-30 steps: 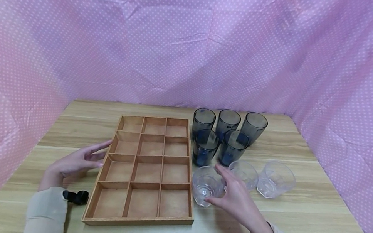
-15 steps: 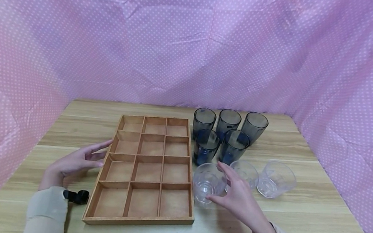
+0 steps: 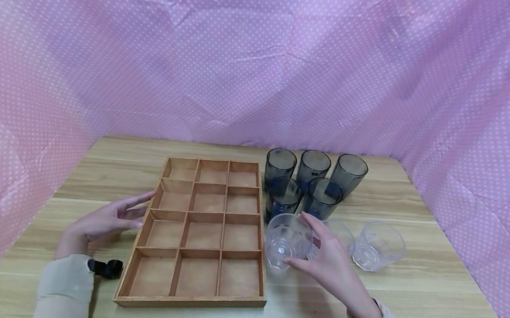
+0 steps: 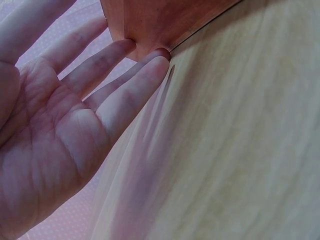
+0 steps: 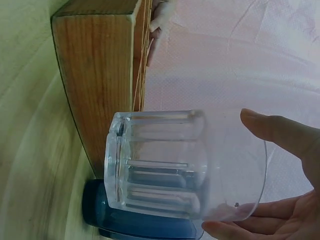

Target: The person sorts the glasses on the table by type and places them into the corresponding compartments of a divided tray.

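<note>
Lift stage, apparently: clear tumbler [image 3: 281, 243] pinched by the right hand's [image 3: 333, 267] fingers.
Wooden compartment tray [image 3: 189, 304] is touched by the left hand's [image 3: 103, 221] extended fingers; clearance over its wall seems required next.

A clear tumbler [image 3: 284, 243] (ribbed low, smooth toward the rim) is held aloft, upright, just right of the wooden tray [image 3: 189, 303], a shallow twelve-compartment box lying flat.

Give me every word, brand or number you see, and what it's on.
No readable text in any view.
Small label on the middle dark glass of the back row: too small to read.
Wooden tray and clear glass in the right hand: no lettering visible.
</note>
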`<state>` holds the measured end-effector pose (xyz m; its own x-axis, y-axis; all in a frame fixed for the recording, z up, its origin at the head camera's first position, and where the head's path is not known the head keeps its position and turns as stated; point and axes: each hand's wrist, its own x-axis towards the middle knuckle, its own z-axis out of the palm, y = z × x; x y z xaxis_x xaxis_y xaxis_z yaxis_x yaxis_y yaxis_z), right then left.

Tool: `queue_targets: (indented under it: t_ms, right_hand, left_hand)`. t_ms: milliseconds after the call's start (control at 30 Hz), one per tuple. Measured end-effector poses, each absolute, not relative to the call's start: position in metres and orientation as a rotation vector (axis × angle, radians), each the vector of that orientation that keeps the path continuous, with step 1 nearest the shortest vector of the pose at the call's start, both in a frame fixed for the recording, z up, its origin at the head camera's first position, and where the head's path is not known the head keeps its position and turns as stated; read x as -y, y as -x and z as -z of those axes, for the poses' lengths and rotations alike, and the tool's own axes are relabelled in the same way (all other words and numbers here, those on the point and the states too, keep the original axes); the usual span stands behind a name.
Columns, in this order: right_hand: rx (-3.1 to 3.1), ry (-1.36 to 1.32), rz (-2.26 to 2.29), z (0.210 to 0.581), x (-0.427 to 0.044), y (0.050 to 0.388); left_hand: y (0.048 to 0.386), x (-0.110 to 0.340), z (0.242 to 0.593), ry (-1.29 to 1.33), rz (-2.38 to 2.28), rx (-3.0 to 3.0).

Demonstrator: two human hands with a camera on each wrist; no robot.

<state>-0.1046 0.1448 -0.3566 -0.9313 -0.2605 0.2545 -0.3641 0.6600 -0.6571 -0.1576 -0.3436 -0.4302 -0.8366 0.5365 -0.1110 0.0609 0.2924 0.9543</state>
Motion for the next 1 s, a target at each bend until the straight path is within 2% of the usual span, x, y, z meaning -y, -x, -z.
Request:
queue_targets:
  t_ms: [567, 1000]
  right_hand:
    - [2.665, -0.554, -1.228, 0.343, -0.136, 0.118]
    - [2.617, -0.543, -1.688, 0.351, -0.118, 0.129]
  left_hand:
    - [0.157, 0.345, 0.431, -0.526, -1.574, -2.145]
    - [0.157, 0.343, 0.431, -0.533, -1.538, -2.178]
